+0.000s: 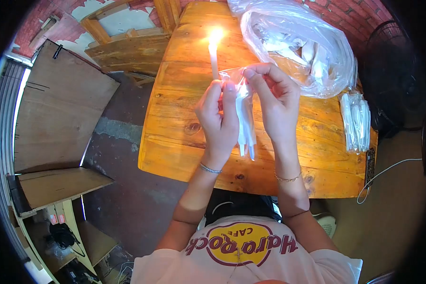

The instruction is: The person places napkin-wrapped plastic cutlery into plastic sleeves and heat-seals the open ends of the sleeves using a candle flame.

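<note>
My left hand (217, 111) and my right hand (277, 92) pinch the two top corners of a clear plastic packet (244, 123). Inside it hang long white pieces that look like plastic cutlery handles, pointing toward me. A lit white candle (213, 59) stands upright just beyond my left fingertips, its flame (216, 35) glowing above the level of the packet's top edge. Whether my left fingers touch the candle, I cannot tell. Fingers of both hands are closed on the plastic film, thumbs on the near side.
A large clear bag (338, 49) of white pieces lies at the back right of the wooden table (175, 137). Several filled packets (356, 122) are stacked by the right edge, near a dark remote-like object (369, 166) and a white cable (388, 176). A dark fan (393, 71) stands beyond.
</note>
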Action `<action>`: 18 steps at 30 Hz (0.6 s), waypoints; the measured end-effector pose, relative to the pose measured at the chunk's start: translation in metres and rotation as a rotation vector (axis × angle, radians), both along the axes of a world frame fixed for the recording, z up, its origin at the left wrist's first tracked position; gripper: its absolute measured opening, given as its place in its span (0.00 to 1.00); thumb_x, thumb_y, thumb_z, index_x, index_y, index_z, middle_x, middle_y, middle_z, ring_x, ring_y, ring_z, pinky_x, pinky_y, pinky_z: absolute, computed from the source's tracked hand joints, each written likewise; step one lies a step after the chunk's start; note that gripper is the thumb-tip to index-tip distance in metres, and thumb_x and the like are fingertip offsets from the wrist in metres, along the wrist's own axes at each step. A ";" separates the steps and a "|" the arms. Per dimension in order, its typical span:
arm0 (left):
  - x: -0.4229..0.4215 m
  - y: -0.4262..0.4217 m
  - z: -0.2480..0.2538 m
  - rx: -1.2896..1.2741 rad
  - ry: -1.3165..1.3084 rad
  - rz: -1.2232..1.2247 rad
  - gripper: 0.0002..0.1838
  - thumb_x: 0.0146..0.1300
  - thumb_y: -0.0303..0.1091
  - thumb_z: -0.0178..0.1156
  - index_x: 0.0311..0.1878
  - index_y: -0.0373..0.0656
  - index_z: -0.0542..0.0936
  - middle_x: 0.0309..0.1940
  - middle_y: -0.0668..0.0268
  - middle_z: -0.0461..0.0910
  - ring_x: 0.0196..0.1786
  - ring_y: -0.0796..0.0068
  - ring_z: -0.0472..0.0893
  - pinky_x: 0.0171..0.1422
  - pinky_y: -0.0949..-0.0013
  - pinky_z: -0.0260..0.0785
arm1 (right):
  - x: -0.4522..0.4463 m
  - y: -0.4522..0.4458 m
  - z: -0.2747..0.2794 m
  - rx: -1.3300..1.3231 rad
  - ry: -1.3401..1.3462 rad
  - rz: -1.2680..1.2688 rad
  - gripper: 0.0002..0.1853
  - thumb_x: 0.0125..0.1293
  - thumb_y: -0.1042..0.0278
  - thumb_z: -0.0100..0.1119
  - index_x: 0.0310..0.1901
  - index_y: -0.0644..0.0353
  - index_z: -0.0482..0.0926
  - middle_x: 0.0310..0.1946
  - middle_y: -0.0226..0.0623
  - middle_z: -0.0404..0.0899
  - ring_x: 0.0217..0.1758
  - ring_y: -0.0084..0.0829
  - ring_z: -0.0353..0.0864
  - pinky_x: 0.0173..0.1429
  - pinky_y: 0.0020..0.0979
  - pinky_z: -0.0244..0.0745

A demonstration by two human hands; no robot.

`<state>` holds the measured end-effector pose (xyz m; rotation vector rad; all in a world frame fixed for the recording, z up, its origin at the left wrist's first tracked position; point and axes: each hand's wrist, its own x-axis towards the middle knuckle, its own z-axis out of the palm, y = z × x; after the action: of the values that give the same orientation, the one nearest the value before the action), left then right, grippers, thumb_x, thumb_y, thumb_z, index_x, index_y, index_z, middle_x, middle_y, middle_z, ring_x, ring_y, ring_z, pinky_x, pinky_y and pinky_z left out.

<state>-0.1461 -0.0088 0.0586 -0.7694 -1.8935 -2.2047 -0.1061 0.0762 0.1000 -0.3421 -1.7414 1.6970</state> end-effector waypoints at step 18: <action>-0.004 0.001 -0.002 -0.027 0.076 0.125 0.10 0.67 0.30 0.50 0.29 0.37 0.72 0.23 0.72 0.72 0.26 0.89 0.65 0.26 0.81 0.56 | -0.010 0.000 0.006 -0.065 -0.017 0.021 0.05 0.61 0.73 0.56 0.35 0.66 0.78 0.25 0.28 0.75 0.27 0.13 0.70 0.29 0.16 0.64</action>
<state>-0.1498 -0.0075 0.0570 -0.7078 -1.8840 -2.0506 -0.1165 0.0761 0.1061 -0.3692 -1.7108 1.7734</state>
